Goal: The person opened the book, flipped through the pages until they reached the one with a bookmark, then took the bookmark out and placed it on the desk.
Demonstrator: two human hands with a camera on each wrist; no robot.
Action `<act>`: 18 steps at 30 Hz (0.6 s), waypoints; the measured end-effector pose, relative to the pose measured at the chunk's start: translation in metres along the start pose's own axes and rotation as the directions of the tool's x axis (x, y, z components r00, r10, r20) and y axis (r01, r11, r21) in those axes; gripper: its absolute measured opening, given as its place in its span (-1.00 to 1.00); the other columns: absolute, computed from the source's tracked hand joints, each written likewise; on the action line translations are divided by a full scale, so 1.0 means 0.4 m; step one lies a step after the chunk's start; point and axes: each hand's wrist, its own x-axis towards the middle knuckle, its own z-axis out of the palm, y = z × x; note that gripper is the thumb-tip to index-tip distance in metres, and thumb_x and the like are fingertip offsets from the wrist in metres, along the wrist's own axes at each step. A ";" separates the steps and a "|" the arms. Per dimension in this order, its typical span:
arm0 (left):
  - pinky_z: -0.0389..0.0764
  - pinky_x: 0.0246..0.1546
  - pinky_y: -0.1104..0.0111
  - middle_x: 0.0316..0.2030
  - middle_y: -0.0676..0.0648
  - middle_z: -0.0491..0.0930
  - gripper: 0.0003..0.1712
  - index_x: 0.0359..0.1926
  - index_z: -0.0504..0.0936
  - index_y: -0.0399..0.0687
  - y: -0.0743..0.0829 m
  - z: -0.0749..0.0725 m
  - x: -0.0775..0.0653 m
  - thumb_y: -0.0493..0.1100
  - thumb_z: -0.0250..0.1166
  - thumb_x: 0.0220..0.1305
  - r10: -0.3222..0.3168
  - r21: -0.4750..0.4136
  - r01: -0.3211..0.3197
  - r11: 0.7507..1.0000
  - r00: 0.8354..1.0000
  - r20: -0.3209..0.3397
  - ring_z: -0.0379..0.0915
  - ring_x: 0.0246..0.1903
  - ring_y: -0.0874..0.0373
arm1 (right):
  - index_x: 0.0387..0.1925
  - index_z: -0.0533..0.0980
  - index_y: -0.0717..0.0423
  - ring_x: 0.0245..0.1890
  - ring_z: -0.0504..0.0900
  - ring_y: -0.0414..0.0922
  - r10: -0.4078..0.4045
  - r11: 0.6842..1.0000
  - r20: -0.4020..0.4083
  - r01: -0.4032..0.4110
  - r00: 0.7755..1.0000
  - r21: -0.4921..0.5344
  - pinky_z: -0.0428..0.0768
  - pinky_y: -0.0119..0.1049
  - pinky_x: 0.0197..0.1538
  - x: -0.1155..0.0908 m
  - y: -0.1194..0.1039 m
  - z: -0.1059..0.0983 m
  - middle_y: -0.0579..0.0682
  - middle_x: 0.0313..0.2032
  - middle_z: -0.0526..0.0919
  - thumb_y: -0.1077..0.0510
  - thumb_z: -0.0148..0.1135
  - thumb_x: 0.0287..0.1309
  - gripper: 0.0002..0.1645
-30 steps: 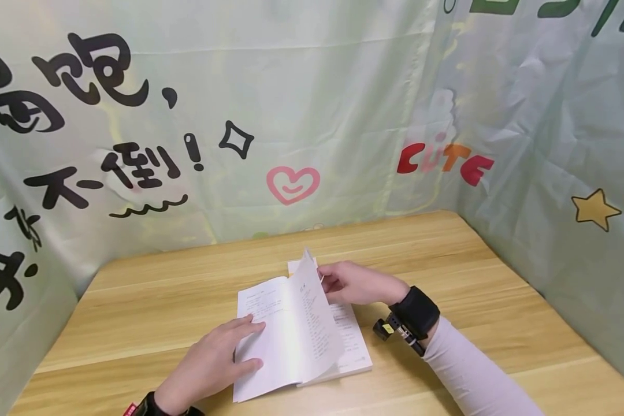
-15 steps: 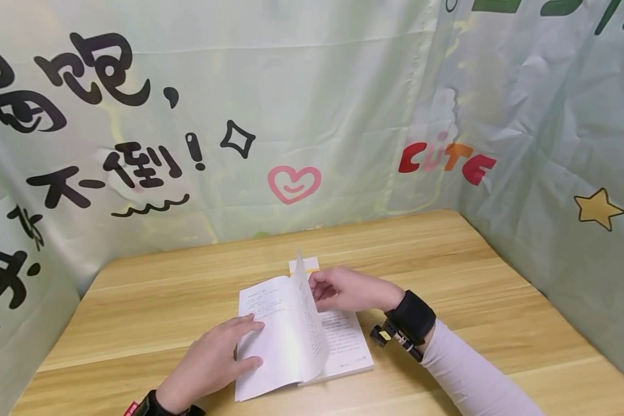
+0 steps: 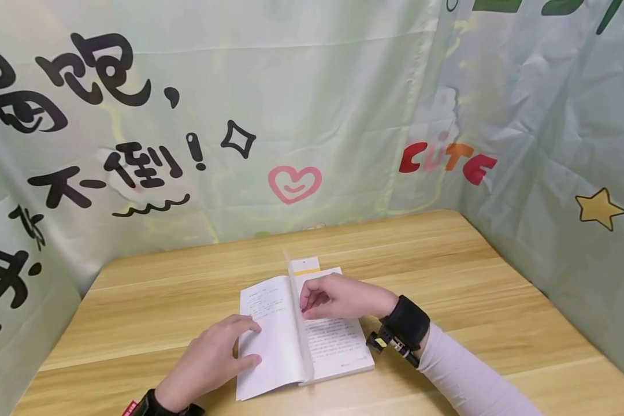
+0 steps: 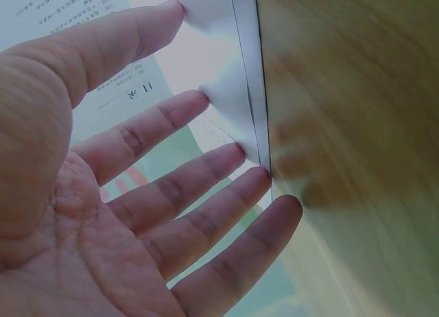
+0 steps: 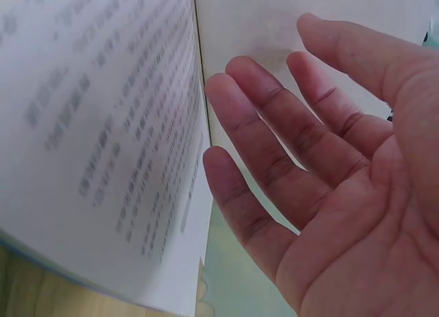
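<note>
An open book with printed white pages lies on the table. One leaf stands almost upright near the spine. My left hand rests on the left-hand page, fingers spread and nearly straight; in the left wrist view, the fingertips lie along the paper's outer edge. Over the right-hand page is my right hand, its loosely bent fingers against the right side of the raised leaf. No pinch shows in the right wrist view, where the thumb and fingers stand apart before the pale paper.
A white card-like piece with an orange band sticks out past the book's far edge. The wooden table reaches back to printed fabric sheets at the rear and sides.
The raised leaf has swung left from leaning over the right-hand page to nearly upright. My right hand has moved left and slightly nearer with it; my left hand stays put.
</note>
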 end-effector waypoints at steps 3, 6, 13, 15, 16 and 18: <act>0.50 -0.32 0.29 -0.04 0.10 0.55 -0.56 -0.12 0.63 0.11 -0.002 -0.001 0.001 0.07 0.48 -0.06 0.005 0.000 -0.005 1.000 1.000 -0.006 0.45 -0.25 0.20 | -0.28 0.53 0.05 -0.30 0.62 -0.27 -0.014 1.000 0.005 0.014 1.000 -0.005 0.60 -0.36 -0.18 0.002 -0.002 0.007 -0.18 -0.34 0.61 0.16 0.29 0.21 -0.91; 0.52 -0.27 0.26 -0.05 0.11 0.55 -0.56 -0.13 0.63 0.12 -0.005 -0.001 0.001 0.07 0.49 -0.06 0.010 0.002 -0.010 1.000 1.000 -0.017 0.47 -0.20 0.20 | -0.28 0.54 0.05 -0.31 0.62 -0.27 -0.019 1.000 0.007 0.019 1.000 -0.014 0.60 -0.37 -0.20 0.005 -0.006 0.012 -0.19 -0.34 0.61 0.16 0.28 0.22 -0.92; 0.52 -0.25 0.24 -0.08 0.10 0.57 -0.57 -0.13 0.66 0.09 -0.011 -0.005 0.005 0.06 0.50 -0.07 -0.019 -0.013 0.019 1.000 1.000 -0.006 0.48 -0.20 0.18 | -0.26 0.56 0.04 -0.30 0.60 -0.29 -0.021 0.998 0.012 0.021 1.000 -0.055 0.58 -0.40 -0.18 0.008 -0.015 0.019 -0.21 -0.33 0.61 0.14 0.27 0.23 -0.92; 0.51 -0.28 0.27 -0.10 0.11 0.57 -0.57 -0.13 0.67 0.10 -0.012 -0.005 0.005 0.06 0.50 -0.08 -0.022 -0.015 0.022 1.000 1.000 -0.006 0.47 -0.23 0.19 | -0.24 0.57 0.06 -0.29 0.60 -0.30 -0.022 0.998 0.015 0.023 1.000 -0.059 0.57 -0.41 -0.17 0.009 -0.017 0.021 -0.22 -0.32 0.61 0.13 0.26 0.24 -0.91; 0.50 -0.30 0.29 -0.10 0.12 0.57 -0.57 -0.12 0.67 0.10 -0.012 -0.005 0.005 0.06 0.50 -0.08 -0.026 -0.017 0.026 1.000 1.000 -0.002 0.46 -0.26 0.20 | -0.24 0.57 0.06 -0.28 0.60 -0.30 -0.024 0.998 0.015 0.025 1.000 -0.064 0.57 -0.42 -0.17 0.010 -0.019 0.022 -0.23 -0.32 0.61 0.13 0.26 0.24 -0.90; 0.47 -0.34 0.32 -0.11 0.14 0.56 -0.56 -0.12 0.67 0.11 -0.013 -0.005 0.005 0.06 0.50 -0.07 -0.031 -0.015 0.031 0.999 1.000 0.002 0.43 -0.31 0.21 | -0.23 0.58 0.07 -0.26 0.60 -0.31 -0.029 0.997 0.018 0.030 0.999 -0.075 0.57 -0.40 -0.15 0.011 -0.021 0.023 -0.23 -0.31 0.62 0.14 0.26 0.25 -0.90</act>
